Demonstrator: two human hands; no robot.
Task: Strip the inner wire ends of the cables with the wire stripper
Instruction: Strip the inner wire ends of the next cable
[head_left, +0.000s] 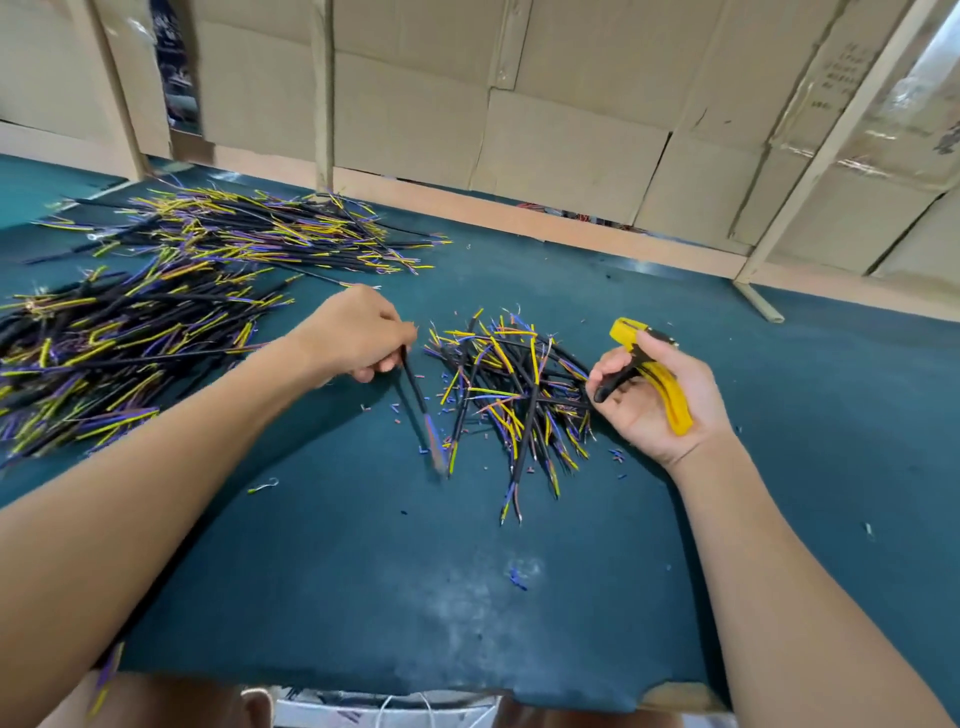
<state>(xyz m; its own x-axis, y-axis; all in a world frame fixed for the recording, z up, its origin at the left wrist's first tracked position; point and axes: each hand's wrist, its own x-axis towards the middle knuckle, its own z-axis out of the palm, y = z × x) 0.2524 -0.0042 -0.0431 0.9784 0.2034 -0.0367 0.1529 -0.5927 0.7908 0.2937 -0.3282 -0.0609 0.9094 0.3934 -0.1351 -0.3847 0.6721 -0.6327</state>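
Black cable (415, 387) (blurred) slants beside pile (511, 395); yellow stripper (655, 375) upright.

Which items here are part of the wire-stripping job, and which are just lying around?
In the job:
- stripper, held in the right hand
- cable, pinched by the left hand
- small cable pile between the hands
- big cable piles at left

Lying about:
- insulation bits on the green table
- cardboard boxes behind
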